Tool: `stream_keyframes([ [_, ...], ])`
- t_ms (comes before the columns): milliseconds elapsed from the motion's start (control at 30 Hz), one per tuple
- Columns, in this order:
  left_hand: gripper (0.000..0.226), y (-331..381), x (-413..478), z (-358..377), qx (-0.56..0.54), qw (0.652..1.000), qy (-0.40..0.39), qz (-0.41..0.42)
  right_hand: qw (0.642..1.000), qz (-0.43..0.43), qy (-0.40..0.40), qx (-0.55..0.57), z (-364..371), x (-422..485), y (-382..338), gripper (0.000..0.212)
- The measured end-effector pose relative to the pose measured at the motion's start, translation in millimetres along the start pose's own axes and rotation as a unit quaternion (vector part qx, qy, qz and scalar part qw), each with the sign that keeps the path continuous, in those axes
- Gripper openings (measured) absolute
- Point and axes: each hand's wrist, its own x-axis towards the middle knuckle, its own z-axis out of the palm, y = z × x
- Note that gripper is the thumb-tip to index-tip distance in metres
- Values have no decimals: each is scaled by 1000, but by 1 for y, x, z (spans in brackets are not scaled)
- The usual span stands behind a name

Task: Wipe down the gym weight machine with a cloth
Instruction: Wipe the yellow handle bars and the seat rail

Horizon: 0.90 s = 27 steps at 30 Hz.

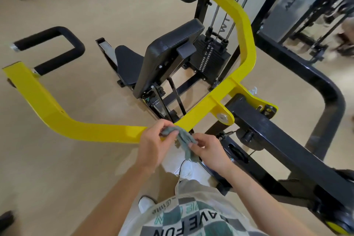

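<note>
Machine (272,130): black frame, yellow arm (95,132) bent across view, backrest (168,51) and weight stack (210,59) behind it. 2 hands meet at arm's bend. Left hand (153,145): fingers curled round cloth's top. Right hand (208,151): thumb and fingers pinch its lower part. Grey cloth (184,141) bunched between hands, over arm; contact unclear.

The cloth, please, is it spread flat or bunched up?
Bunched up: the cloth hangs crumpled between the left hand, gripping its top, and the right hand, pinching its lower part.
</note>
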Motion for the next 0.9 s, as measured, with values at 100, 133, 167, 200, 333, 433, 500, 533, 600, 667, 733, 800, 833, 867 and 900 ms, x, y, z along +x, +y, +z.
stream_keyframes([
  [100,18,4,-7,-3,54,998,14,21,949,158,9,274,14,-20,-16,16],
  [133,20,3,-13,-3,84,996,10,30,916,204,8,345,17,-26,-23,19],
  [167,21,3,-20,-2,105,994,-3,42,881,237,0,409,19,-30,-27,23],
  [200,20,1,-28,-2,115,991,-25,58,848,255,-19,464,20,-34,-30,29],
  [333,20,-11,-60,3,92,984,-99,119,814,253,-76,517,21,-48,-31,40],
  [433,21,-14,-71,3,73,977,-148,137,855,259,-47,447,25,-53,-20,32],
  [500,23,-16,-69,3,65,973,-184,126,861,263,-32,434,25,-52,-10,25],
  [533,25,-17,-65,3,77,973,-179,120,860,268,-20,433,23,-49,-4,24],
  [600,30,-21,-51,1,135,978,-115,113,848,287,21,446,17,-37,7,21],
  [667,35,-27,-36,-4,213,970,-27,110,828,306,62,466,8,-21,19,20],
  [733,45,-34,-24,-6,279,955,25,96,813,314,85,483,-2,0,30,21],
  [800,50,-38,-16,-5,340,937,28,68,795,307,96,514,-10,23,42,28],
  [833,50,-39,-15,-2,364,929,23,54,784,301,104,533,-13,35,46,32],
  [867,49,-39,-14,0,379,924,20,45,770,295,111,555,-17,47,48,35],
  [900,49,-39,-14,3,385,922,21,38,757,287,117,576,-21,58,51,37],
])
